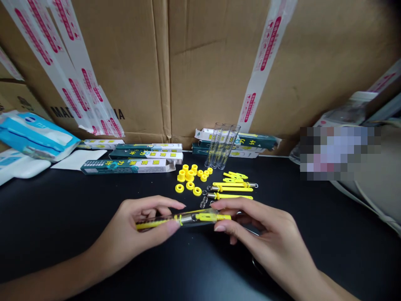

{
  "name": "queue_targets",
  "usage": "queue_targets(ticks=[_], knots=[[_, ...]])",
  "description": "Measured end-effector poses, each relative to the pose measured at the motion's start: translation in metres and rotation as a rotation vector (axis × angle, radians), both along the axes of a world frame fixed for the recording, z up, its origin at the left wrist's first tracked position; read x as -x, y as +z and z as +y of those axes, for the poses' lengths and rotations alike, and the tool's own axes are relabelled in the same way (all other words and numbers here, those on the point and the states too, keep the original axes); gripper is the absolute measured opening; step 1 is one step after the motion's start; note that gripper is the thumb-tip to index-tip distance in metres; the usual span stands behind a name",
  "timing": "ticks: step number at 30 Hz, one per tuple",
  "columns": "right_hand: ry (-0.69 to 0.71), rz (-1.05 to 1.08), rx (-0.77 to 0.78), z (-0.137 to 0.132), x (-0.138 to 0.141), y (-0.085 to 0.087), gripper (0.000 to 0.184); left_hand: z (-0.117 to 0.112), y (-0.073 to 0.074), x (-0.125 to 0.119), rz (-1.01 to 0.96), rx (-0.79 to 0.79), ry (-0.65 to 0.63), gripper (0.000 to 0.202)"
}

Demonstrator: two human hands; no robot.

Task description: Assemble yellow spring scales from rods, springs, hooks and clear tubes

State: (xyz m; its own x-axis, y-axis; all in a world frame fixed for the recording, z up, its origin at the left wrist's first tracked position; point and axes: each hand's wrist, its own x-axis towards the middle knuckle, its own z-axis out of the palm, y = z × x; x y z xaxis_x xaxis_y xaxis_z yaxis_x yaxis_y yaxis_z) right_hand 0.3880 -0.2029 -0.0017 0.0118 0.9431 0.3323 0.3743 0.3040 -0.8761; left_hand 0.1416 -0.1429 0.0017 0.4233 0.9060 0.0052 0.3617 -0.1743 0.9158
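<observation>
My left hand [147, 221] is closed round a clear tube [203, 221] held level above the table. Inside the tube are a yellow rod and a metal spring. At its right end sits a yellow plastic piece [208, 217], partly sticking out. The thumb and fingers of my right hand [260, 225] pinch around that piece at the tube's mouth. A thin metal wire shows beneath the right hand, mostly hidden. Just beyond lie yellow rods with springs and hooks [233, 189], small yellow plates [234, 177] and loose coil springs [203, 202].
Yellow collars and rings [189, 175] lie in mid-table. Behind them, several clear tubes [221, 146] stand upright by printed cartons [128, 166]. A blue-and-white pack [37, 133] is at left, a plastic bottle [347, 110] at right. A large cardboard box [203, 75] closes off the back.
</observation>
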Motion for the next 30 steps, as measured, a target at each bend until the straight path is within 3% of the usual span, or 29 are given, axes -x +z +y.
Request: queue_targets(ticks=[4,10,22,30], knots=[[0.004,0.034,0.039,0.0017,-0.0011,-0.0012,0.016,-0.0007,-0.0048,-0.0009,0.034,-0.001,-0.034,0.032],[0.025,0.111,0.107,0.0055,-0.0012,-0.0012,0.017,0.0003,-0.0056,-0.0027,0.002,0.16,-0.021,0.026],[-0.034,0.016,0.036,0.0044,-0.0053,0.0047,0.019,0.0008,-0.0042,-0.0018,-0.017,0.146,-0.019,0.027],[0.023,-0.137,-0.053,0.0045,-0.0078,0.0039,0.013,0.0001,-0.0046,-0.001,-0.002,0.152,-0.038,0.026]])
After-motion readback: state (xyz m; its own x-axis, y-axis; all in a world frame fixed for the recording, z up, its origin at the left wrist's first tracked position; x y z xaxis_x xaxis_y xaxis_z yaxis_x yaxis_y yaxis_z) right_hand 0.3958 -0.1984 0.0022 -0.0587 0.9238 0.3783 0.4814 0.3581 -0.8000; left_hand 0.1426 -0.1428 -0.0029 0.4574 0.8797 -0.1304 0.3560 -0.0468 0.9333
